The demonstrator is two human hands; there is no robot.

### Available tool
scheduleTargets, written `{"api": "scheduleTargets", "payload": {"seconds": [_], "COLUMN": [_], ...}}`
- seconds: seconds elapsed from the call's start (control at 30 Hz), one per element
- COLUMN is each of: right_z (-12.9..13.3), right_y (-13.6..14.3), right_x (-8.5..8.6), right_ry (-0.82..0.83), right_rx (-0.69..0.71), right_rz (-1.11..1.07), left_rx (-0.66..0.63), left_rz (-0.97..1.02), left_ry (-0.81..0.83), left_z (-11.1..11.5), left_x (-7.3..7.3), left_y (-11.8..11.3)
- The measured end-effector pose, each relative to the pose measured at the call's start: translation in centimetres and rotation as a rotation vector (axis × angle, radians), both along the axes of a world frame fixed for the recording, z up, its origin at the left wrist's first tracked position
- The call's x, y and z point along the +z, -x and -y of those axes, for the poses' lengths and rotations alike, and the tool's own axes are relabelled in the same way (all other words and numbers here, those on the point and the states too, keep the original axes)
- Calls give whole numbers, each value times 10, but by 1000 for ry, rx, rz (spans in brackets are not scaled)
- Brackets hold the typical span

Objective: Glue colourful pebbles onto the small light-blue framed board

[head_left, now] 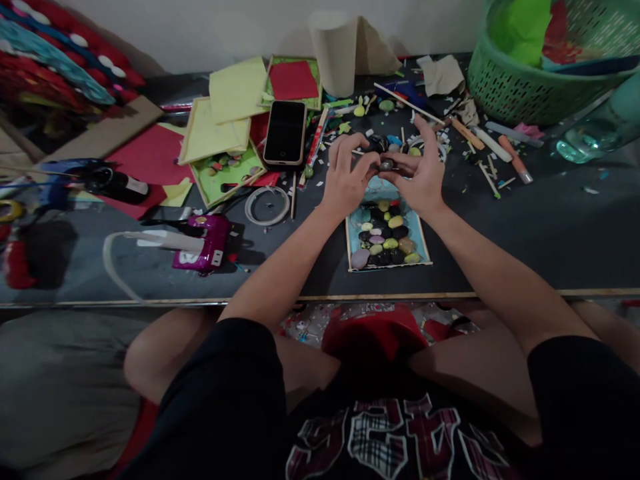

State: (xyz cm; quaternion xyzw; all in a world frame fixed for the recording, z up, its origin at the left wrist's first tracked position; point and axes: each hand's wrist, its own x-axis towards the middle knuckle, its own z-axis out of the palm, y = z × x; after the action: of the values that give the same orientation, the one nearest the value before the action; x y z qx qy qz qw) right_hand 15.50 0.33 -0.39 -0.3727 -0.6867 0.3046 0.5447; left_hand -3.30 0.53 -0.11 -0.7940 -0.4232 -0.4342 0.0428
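My left hand (347, 172) and my right hand (424, 175) meet over the far end of a small framed panel, their fingers pinched around a dark, shiny pebble (387, 164). The right index finger points up, away from the pebble. Below the hands lies the light-blue panel (354, 227) with thin wooden edging. Black, yellow, green and mauve pebbles (376, 240) cover its near part in close rows. My hands hide some of its far end. Just beyond the fingers are more dark stones (379, 143), partly covered.
Left of my hands are a phone (285, 133), a coil of clear tubing (267, 205), yellow-backed frames (215, 130) and a purple power socket (203, 243). A bottle (115, 185) lies farther left. Sticks, scraps and markers (516, 160) litter the right, near a green basket (530, 90).
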Motion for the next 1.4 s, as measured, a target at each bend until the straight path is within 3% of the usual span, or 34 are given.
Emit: {"api": "scheduleTargets", "payload": {"seconds": [0.13, 0.43, 0.7, 0.97, 1.1, 1.4], "right_z": [-3, -7, -11, -15, -11, -15], "right_y": [-1, 0, -1, -4, -3, -5], "right_x": [-2, -6, -9, -7, -3, -11], "right_ry": [6, 72, 136, 244, 265, 224], "right_rx": [22, 43, 65, 205, 183, 148], "right_rz": [-5, -50, -135, -135, -126, -12], "left_rx": [20, -56, -120, -69, -86, -79], "left_rz": [-16, -12, -34, 16, -13, -92], "left_ry": [-70, -25, -37, -69, -10, 2], "left_z": [-1, 0, -2, 0, -2, 6], "left_x": [-4, -5, 1, 2, 0, 9], "left_y": [-3, 7, 3, 1, 3, 2]}}
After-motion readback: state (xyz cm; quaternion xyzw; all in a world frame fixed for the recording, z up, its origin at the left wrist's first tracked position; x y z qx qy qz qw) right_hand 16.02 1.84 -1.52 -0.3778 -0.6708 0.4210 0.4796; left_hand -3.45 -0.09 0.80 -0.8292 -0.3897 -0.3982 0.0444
